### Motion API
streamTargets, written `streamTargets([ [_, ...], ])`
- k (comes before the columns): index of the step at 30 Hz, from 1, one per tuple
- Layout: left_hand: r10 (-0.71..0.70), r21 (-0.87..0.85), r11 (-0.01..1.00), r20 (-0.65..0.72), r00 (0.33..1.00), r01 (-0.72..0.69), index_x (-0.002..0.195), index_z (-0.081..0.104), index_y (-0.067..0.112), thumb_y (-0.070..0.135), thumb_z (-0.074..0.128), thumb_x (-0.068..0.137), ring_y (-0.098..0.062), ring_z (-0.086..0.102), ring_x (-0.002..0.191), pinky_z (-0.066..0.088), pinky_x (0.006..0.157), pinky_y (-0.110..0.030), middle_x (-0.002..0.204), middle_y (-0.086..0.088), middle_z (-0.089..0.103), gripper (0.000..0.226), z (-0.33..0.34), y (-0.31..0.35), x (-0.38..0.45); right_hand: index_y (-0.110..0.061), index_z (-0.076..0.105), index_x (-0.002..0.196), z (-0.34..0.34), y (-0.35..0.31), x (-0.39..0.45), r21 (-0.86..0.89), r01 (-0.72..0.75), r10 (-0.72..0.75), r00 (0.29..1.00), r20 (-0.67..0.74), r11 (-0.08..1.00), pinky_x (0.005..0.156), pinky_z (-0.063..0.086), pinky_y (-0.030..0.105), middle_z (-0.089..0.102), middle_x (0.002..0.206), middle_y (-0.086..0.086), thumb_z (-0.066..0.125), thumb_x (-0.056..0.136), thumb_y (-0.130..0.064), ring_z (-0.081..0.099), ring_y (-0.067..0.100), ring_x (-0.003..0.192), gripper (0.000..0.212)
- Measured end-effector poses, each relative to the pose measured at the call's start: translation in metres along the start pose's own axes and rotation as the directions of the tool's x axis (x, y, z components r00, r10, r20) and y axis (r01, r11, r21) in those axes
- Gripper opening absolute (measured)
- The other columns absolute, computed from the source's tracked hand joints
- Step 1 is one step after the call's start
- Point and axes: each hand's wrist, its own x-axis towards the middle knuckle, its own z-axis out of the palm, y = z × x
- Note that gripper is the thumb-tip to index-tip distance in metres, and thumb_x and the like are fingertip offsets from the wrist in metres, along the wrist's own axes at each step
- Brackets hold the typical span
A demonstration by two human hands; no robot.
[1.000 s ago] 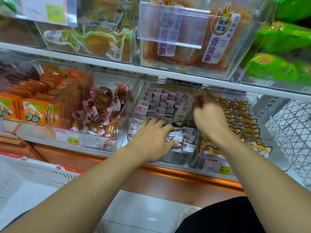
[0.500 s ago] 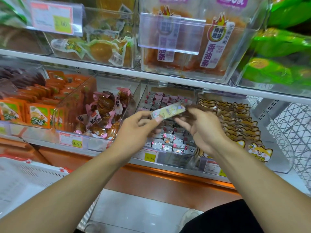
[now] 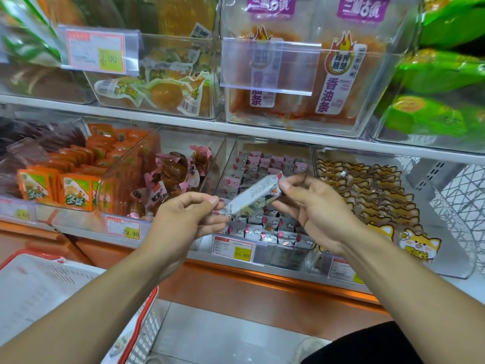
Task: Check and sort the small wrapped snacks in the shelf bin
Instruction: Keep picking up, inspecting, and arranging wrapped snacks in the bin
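Observation:
A small silver-wrapped snack (image 3: pixel 256 194) is held slanted in front of the shelf, its printed back turned toward me. My left hand (image 3: pixel 183 219) pinches its lower left end and my right hand (image 3: pixel 315 208) pinches its upper right end. Behind and below it stands a clear shelf bin (image 3: pixel 283 254) filled with several rows of the same silver and pink wrapped snacks (image 3: pixel 265 227). A yellow price tag reading 15.80 (image 3: pixel 233 250) hangs on the bin's front.
Left of that bin is a clear bin of pink-wrapped brown snacks (image 3: pixel 170 177), then orange packets (image 3: pixel 76 190). A bin of dog-print packets (image 3: pixel 372 190) stands to the right. An upper shelf (image 3: pixel 236 127) overhangs. A white basket with a red rim (image 3: pixel 78 311) sits lower left.
My hands have come out of the bin with one wrapped snack. They hold it up by both ends, lower and closer to me than half a second ago.

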Motion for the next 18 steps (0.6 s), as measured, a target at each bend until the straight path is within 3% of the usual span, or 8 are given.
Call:
streamTargets([
  [5,-0.092,-0.109,0.989,0.087,0.992,0.101,0.101,0.071,0.005,0.038,0.078,0.076,-0.038,0.075,0.092,0.063,0.071,-0.033,0.100,-0.013,0.077,0.043,-0.001,0.004,-0.003,-0.011,0.060,0.086,0.014,0.005,-0.009,-0.080,0.249,-0.240,0.964,0.111,0.965,0.087,0.061,0.035,0.074,0.111,0.014,0.067,0.083,-0.012,0.070,0.029,0.104,0.008],
  [9,-0.050,-0.203,0.976,0.118,0.992,0.074,0.110,0.067,0.003,0.020,0.072,0.077,-0.026,0.077,0.092,0.061,0.070,-0.026,0.105,-0.017,0.076,0.037,-0.003,0.008,-0.003,-0.003,0.063,0.084,0.015,0.003,-0.017,-0.293,0.429,-0.318,0.877,0.359,0.854,0.087,0.059,0.032,0.074,0.115,0.009,0.072,0.080,0.000,0.071,0.024,0.109,0.011],
  [11,0.020,-0.209,0.978,0.150,0.989,0.012,0.114,0.064,0.007,0.011,0.072,0.077,-0.024,0.075,0.099,0.063,0.073,-0.030,0.113,-0.011,0.076,0.039,-0.008,0.011,0.000,-0.002,0.069,0.079,0.010,0.003,-0.018,-0.473,0.519,-0.330,0.842,0.427,0.712,0.089,0.059,0.034,0.075,0.111,0.006,0.076,0.078,0.011,0.071,0.020,0.107,0.015],
  [14,0.107,-0.273,0.961,0.238,0.965,-0.039,0.117,0.062,0.007,-0.014,0.071,0.072,-0.030,0.068,0.117,0.058,0.090,-0.043,0.121,-0.012,0.072,0.051,-0.014,0.014,0.002,-0.012,0.076,0.075,0.007,0.003,-0.017,-0.663,0.563,-0.326,0.826,0.460,0.493,0.087,0.059,0.034,0.074,0.108,-0.004,0.080,0.077,0.006,0.069,0.011,0.103,0.018],
  [18,0.131,-0.260,0.964,0.289,0.948,-0.054,0.113,0.066,0.009,-0.020,0.063,0.068,-0.030,0.066,0.120,0.058,0.092,-0.042,0.119,-0.013,0.072,0.054,-0.015,0.013,0.002,-0.020,0.077,0.075,0.007,0.005,-0.014,-0.689,0.567,-0.308,0.824,0.476,0.451,0.086,0.058,0.031,0.074,0.106,-0.011,0.082,0.077,0.002,0.069,0.007,0.102,0.023],
])
